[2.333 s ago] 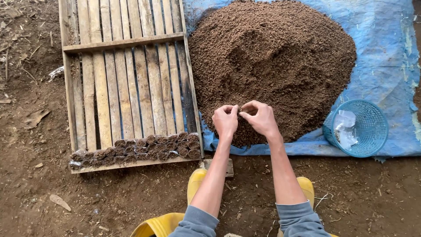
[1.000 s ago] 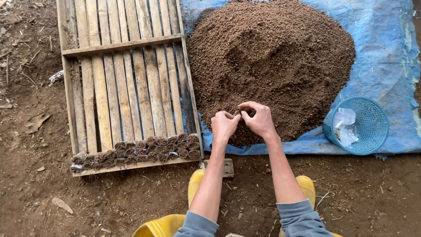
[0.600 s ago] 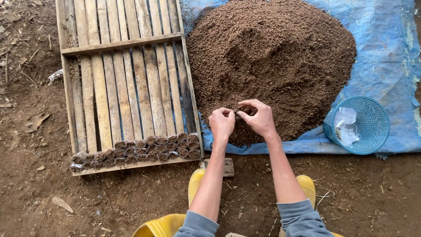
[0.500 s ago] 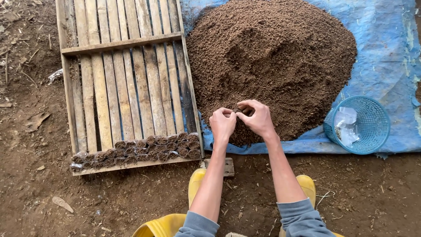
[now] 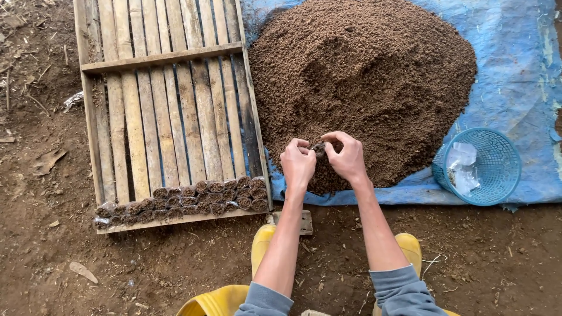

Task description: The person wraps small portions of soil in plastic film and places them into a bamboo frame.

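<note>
A person's left hand (image 5: 297, 162) and right hand (image 5: 346, 158) close together around a small soil-filled bag (image 5: 319, 149), pinched between the fingertips just above the near edge of the soil heap (image 5: 363, 82). The work appears to be at the filling stage; next, the bag likely needs firming and careful, upright carrying. Its mouth seems to face upward, long axis roughly vertical, though little shows. Left of the heap, filled bags (image 5: 181, 199) line a slatted wooden tray (image 5: 164, 105).

The hands (image 5: 323, 161) hide most of a small dark pot (image 5: 319, 148). The tarp (image 5: 527, 70), rack (image 5: 164, 117) and soil heap (image 5: 363, 76) run off the top edge; the basket (image 5: 497, 169) contents are unclear.
</note>
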